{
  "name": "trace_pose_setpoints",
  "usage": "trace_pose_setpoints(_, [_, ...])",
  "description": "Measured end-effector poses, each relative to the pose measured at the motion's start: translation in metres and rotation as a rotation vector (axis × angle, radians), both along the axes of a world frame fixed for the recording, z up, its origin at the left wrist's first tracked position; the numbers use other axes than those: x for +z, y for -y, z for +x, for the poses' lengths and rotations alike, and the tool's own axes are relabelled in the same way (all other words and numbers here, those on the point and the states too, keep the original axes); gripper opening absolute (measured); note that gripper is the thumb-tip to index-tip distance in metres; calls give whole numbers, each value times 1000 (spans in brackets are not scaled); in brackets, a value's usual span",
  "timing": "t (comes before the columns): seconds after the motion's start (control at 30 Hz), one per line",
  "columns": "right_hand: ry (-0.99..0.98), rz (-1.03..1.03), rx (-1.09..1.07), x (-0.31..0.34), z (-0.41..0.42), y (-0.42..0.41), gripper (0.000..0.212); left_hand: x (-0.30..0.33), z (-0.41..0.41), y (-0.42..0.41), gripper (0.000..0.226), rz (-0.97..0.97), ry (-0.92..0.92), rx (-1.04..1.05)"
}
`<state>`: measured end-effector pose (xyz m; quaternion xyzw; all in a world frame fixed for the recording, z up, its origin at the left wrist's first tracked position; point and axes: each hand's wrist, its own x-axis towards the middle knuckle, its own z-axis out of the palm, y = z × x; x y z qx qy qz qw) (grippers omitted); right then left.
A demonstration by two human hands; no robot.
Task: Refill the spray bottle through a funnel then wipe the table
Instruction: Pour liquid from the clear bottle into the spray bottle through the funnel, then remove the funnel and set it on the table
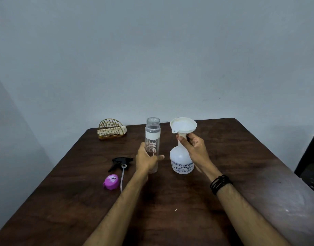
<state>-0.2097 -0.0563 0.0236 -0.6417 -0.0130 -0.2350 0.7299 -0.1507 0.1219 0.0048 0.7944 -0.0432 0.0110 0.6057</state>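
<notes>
A white spray bottle (181, 160) stands upright on the dark wooden table (170, 201), its spray head off. A white funnel (183, 125) sits in its neck. My right hand (193, 148) grips the funnel's stem at the bottle's neck. To the left, an uncapped clear water bottle (152, 137) stands upright, and my left hand (146, 159) wraps its lower half. The black trigger spray head (121, 162) with its thin tube lies on the table at the left. A purple cap (111, 181) rests beside the tube.
A gold wire holder (111, 129) with a pale cloth or sponge in it stands at the table's far left corner. A dark object (312, 157) is at the right edge of view. A grey wall rises just behind the table.
</notes>
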Motion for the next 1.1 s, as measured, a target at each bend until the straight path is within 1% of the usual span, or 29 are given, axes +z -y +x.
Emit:
trace_pose_setpoints(0.2, [-11,-1,5,3,-3,-2,22,-11,-9,-1,61,-33,87,28])
trace_pose_setpoints(0.3, [-18,-3,-1,4,-4,-3,21,-14,-14,-5,61,-50,94,48])
trace_pose_setpoints(0.4, [-25,-9,-8,4,-4,-2,20,-14,-21,-9,59,-24,85,58])
trace_pose_setpoints(0.53, [-43,29,-8,7,-4,-1,19,-20,-25,-17,79,30,79,62])
trace_pose_setpoints(0.6, [-37,79,-5,15,-3,1,20,-24,-24,-21,83,54,84,47])
trace_pose_setpoints(0.63, [-24,107,-4,22,-4,1,22,-27,-24,-23,82,63,76,36])
trace_pose_setpoints(0.7, [25,124,-16,39,-5,4,24,-31,-23,-26,73,64,74,25])
trace_pose_setpoints(0.8, [66,69,-80,59,-14,19,10,-37,-23,-27,60,72,87,23])
trace_pose_setpoints(0.83, [45,17,-125,64,-19,26,11,-38,-23,-26,58,65,94,23])
trace_pose_setpoints(0.87, [1,-87,-197,65,-25,36,12,-39,-23,-25,57,57,95,23])
trace_pose_setpoints(0.9, [-77,-251,-289,66,-30,46,13,-40,-23,-25,56,46,96,26])
trace_pose_setpoints(0.93, [-176,-448,-373,64,-35,58,19,-40,-23,-24,56,40,98,32])
trace_pose_setpoints(0.97, [-290,-642,-443,61,-41,70,31,-41,-23,-23,56,36,99,34])
trace_pose_setpoints(1.0, [-388,-776,-478,58,-46,80,41,-40,-23,-22,56,32,105,38])
trace_pose_setpoints(1.03, [-468,-852,-482,53,-51,88,43,-40,-24,-20,55,30,107,39])
trace_pose_setpoints(1.1, [-584,-915,-451,43,-59,96,30,-39,-25,-19,53,28,109,41])
